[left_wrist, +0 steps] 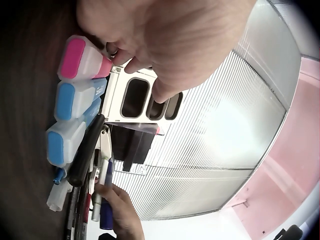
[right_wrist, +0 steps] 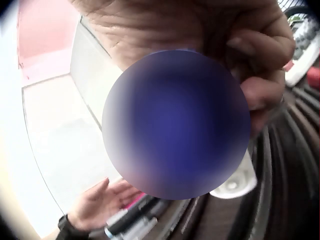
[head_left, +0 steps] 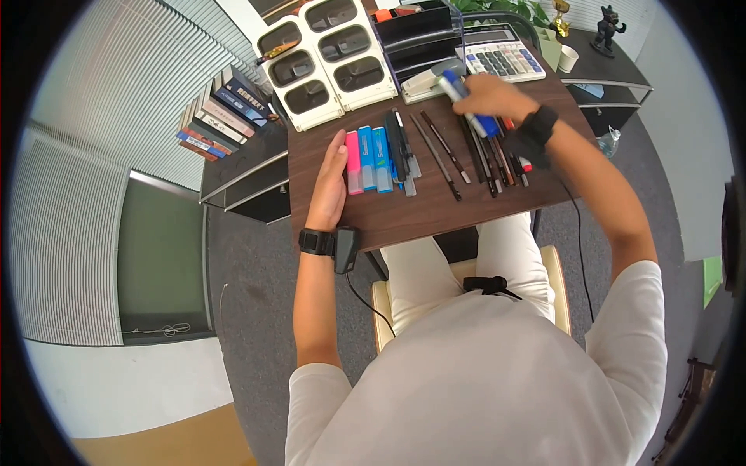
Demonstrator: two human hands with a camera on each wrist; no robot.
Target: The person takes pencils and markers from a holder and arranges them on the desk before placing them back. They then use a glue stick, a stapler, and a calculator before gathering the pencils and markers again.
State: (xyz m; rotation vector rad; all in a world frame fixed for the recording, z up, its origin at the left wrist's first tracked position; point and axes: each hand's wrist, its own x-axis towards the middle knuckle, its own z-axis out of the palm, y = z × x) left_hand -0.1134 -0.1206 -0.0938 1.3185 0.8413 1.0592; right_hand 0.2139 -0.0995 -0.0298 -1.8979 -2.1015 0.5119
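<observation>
My left hand [head_left: 329, 182] stands on edge beside a pink highlighter [head_left: 354, 161], its fingers straight. Two blue highlighters [head_left: 365, 159] lie right of the pink one, followed by several black pens [head_left: 397, 146]. Above the table's right half, my right hand [head_left: 493, 99] grips blue-and-white markers [head_left: 486, 124]; in the right wrist view a blurred blue end [right_wrist: 177, 125] hides much of that hand's grip. Below it lie several dark pencils and pens [head_left: 475, 151]. Two separate pencils [head_left: 437, 155] lie between the groups.
A white organizer [head_left: 326, 62] with dark compartments stands at the back left, beside a black holder [head_left: 420, 39]. A stapler [head_left: 423, 84] and a calculator [head_left: 505, 60] are at the back. Books [head_left: 225, 113] stand on a side cabinet; a cup [head_left: 568, 58] is at right.
</observation>
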